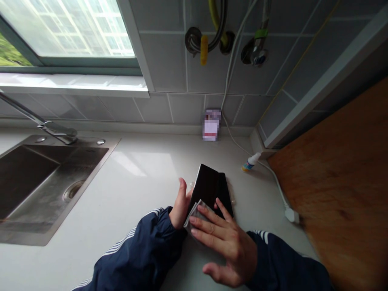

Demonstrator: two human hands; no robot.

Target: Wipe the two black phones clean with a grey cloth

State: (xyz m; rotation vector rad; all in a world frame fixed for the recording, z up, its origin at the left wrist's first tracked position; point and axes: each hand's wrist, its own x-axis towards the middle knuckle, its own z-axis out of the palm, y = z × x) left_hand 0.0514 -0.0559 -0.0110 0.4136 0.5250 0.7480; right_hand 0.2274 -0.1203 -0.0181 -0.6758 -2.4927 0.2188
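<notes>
A dark, glossy flat object (211,186) stands tilted on the white countertop (136,190), on what looks like a clear base. My left hand (181,206) grips its left edge, thumb up along the side. My right hand (226,242) lies over its lower face with fingers stretched out, pressing a small grey cloth (195,213) against it. Both arms wear dark blue sleeves with white stripes.
A steel sink (45,186) with a tap (48,125) fills the left. A small bottle (251,162) lies near the back wall, with a white cable (274,178) running to a plug. A wooden board (342,190) covers the right. Pipes and valves (212,38) hang on the tiled wall.
</notes>
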